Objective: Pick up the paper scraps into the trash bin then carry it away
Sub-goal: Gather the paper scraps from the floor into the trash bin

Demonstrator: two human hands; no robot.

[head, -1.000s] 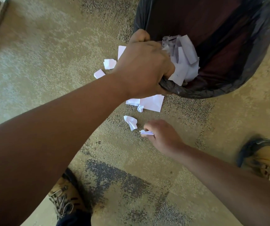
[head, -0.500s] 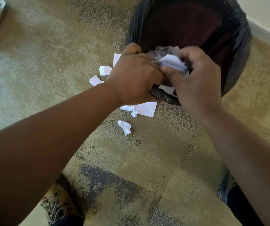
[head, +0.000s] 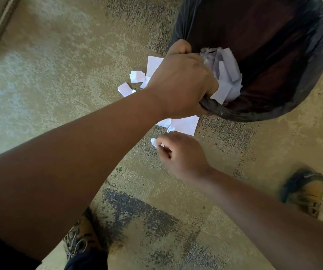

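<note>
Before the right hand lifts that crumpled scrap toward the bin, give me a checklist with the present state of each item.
1. Right hand pinching the crumpled scrap: cannot tell; fingertips are on it, but closure is hidden.
2. Left hand steadying the trash bin by its near rim: ok.
3. Wad of paper in the left hand over the bin opening: ok, not yet dropped.
4. Bin mouth open to receive: ok; the black liner is folded over the rim.
5. Floor clear of scraps: not ok; a flat sheet and small pieces lie on the carpet beside the bin.
6. Shoes off the scraps: ok.
</note>
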